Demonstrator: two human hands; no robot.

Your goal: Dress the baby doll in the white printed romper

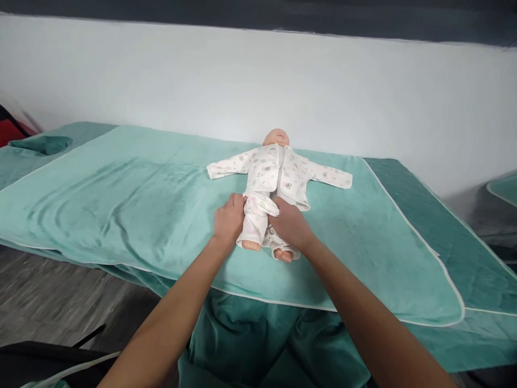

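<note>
A baby doll [276,137] lies on its back, its head toward the wall and its feet toward me. It wears a white printed jacket [262,168] with the sleeves spread wide and the front partly parted. White baby pants [254,225] cover its legs, and both feet stick out of the cuffs. My left hand [230,216] is closed on the pants at the doll's hip on the left. Between the legs, my right hand [291,222] grips bunched pants fabric near the waist and hides part of the other leg.
The doll rests on a light green blanket [161,215] with white edging, spread over a darker green cover [436,215] on a bed. Behind stands a white wall [202,81]. A folded dark green cloth [42,144] lies at the far left. Grey floor [52,302] shows at lower left.
</note>
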